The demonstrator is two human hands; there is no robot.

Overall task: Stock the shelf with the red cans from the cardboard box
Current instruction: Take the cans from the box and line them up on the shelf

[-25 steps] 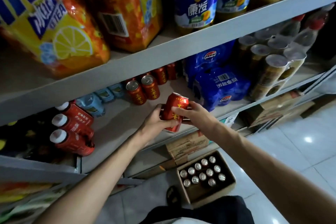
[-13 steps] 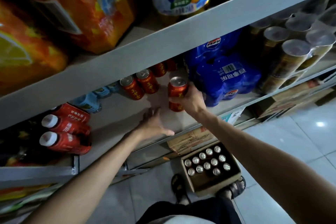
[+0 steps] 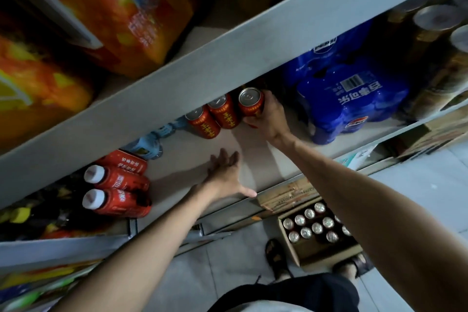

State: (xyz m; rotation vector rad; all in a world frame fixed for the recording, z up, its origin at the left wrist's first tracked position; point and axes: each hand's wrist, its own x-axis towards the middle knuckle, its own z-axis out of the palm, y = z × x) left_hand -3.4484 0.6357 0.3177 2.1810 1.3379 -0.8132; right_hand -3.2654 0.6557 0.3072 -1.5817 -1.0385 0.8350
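Observation:
My right hand (image 3: 269, 119) grips a red can (image 3: 250, 103) that stands upright on the grey middle shelf (image 3: 255, 162), right beside two other red cans (image 3: 215, 119) in a row. My left hand (image 3: 225, 175) lies flat on the bare shelf board in front of them, fingers spread, holding nothing. On the floor below stands the cardboard box (image 3: 326, 253), with several silver-topped cans (image 3: 312, 227) inside it.
A blue Pepsi multipack (image 3: 352, 99) stands just right of the held can. Red bottles with white caps (image 3: 116, 192) lie at the shelf's left. The upper shelf edge (image 3: 228, 58) overhangs the cans. My sandalled feet (image 3: 277, 258) flank the box.
My right hand carried the can from the shelf front back into the row beside the other two. My left hand let go of it and dropped flat on the shelf.

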